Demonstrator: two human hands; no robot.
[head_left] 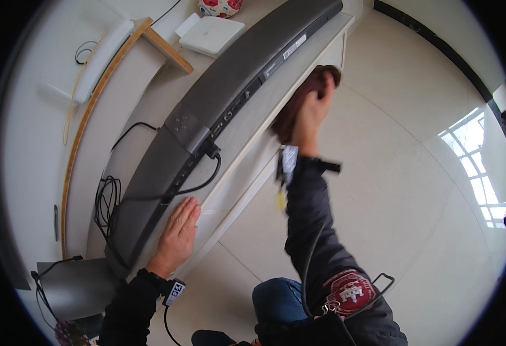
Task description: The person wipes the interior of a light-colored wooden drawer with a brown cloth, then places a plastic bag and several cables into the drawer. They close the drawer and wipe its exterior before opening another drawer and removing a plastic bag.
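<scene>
A dark brown cloth (293,112) is in my right hand (312,112), up against the front side of a long white cabinet (253,138). My fingers reach round the cloth, and part of the grip is hidden. Nearer to me, my left hand (178,236) lies flat on the cabinet's edge, fingers stretched out and holding nothing. Just beside its fingertips is a large dark grey television (201,95) on the cabinet, with a row of ports showing. A black cable (215,173) plugs into it and curves back past my left fingers.
A coiled black cable (107,202) lies behind the television at the left. Farther back are a white flat box (211,34), a wooden-edged shelf (106,75) and a patterned round object (220,7). Pale tiled floor (391,144) stretches to the right, reflecting a window.
</scene>
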